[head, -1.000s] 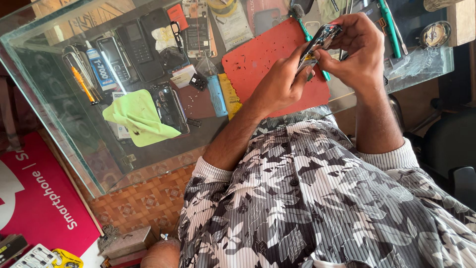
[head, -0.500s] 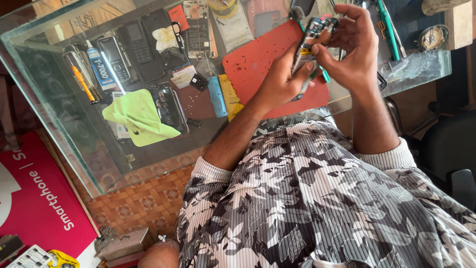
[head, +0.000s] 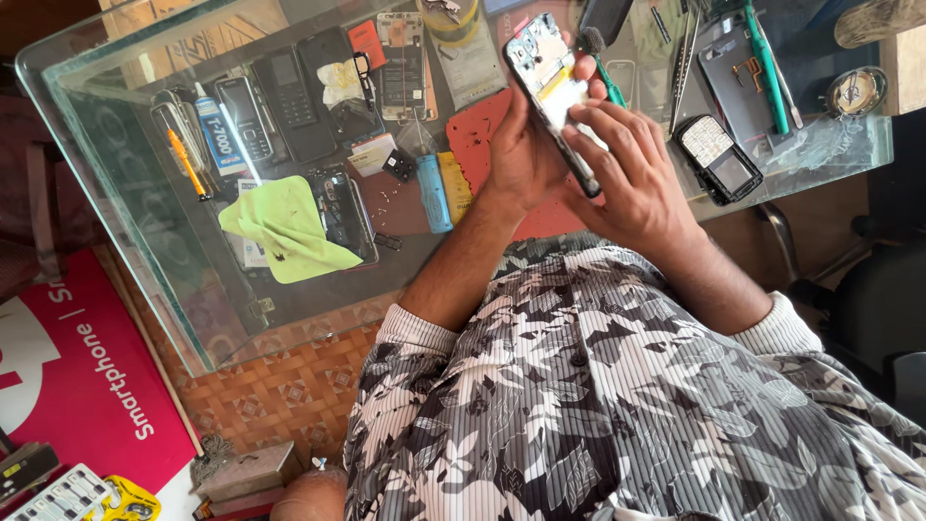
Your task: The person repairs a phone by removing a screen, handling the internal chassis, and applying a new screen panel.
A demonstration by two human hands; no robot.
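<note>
Glass table spreads beyond the fingers, with a red mat directly under them. Left hand cradles an opened phone, fingers curled around its far edge. Right hand has fingers loosely spread, tips pressing the phone's near edge. A green-handled screwdriver lies well beyond the right fingers.
</note>
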